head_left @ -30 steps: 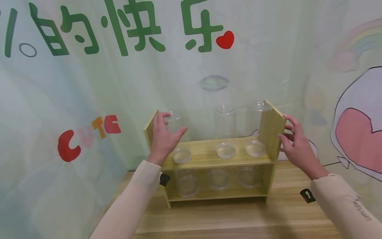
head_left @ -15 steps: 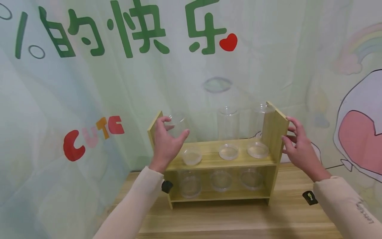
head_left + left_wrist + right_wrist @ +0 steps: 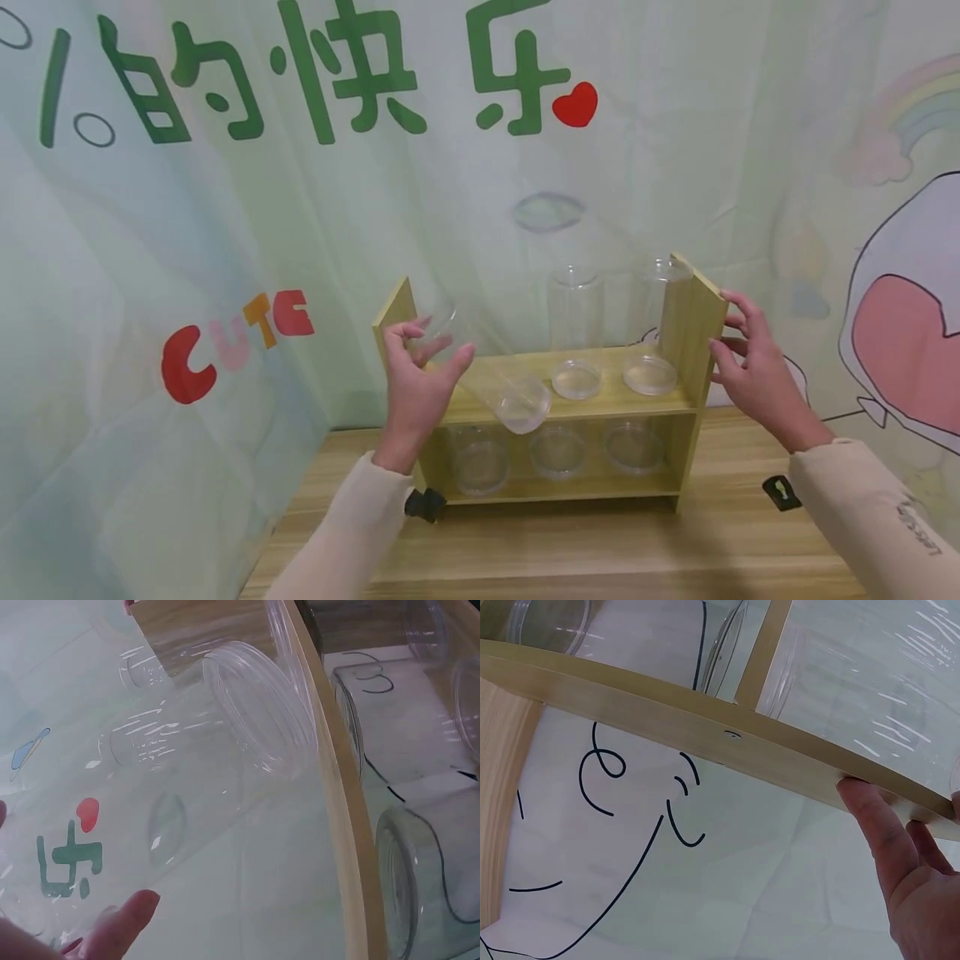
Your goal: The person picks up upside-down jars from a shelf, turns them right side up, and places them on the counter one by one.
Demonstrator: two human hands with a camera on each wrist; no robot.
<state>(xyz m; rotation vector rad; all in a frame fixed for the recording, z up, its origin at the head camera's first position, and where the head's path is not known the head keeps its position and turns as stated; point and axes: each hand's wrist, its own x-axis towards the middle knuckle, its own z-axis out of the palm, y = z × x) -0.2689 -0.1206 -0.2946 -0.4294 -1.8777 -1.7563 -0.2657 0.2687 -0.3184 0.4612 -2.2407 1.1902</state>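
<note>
My left hand (image 3: 420, 392) holds a clear cylindrical jar (image 3: 522, 407), fingers and thumb curved round its upper part. The jar tilts, its round base down to the right at the front of the upper shelf (image 3: 461, 404). In the left wrist view the jar's ridged end (image 3: 255, 712) lies close to the shelf edge, with my thumb (image 3: 124, 926) beside it. My right hand (image 3: 761, 367) touches the right side panel (image 3: 693, 333) of the wooden rack. Its fingertips rest on that panel's outer face (image 3: 810, 772) and reach the upper edge in the right wrist view.
Two more clear jars (image 3: 576, 317) (image 3: 651, 325) stand upright on the upper shelf. Three clear containers (image 3: 557, 454) sit on the lower shelf (image 3: 570, 498). The rack stands on a wood-grain table (image 3: 525, 550), with a printed cloth (image 3: 465, 217) behind it.
The left jar was upright on the shelf and now tilts, its base swung to the right and forward. My left hand has lowered slightly with it. My right hand stays at the side panel.
</note>
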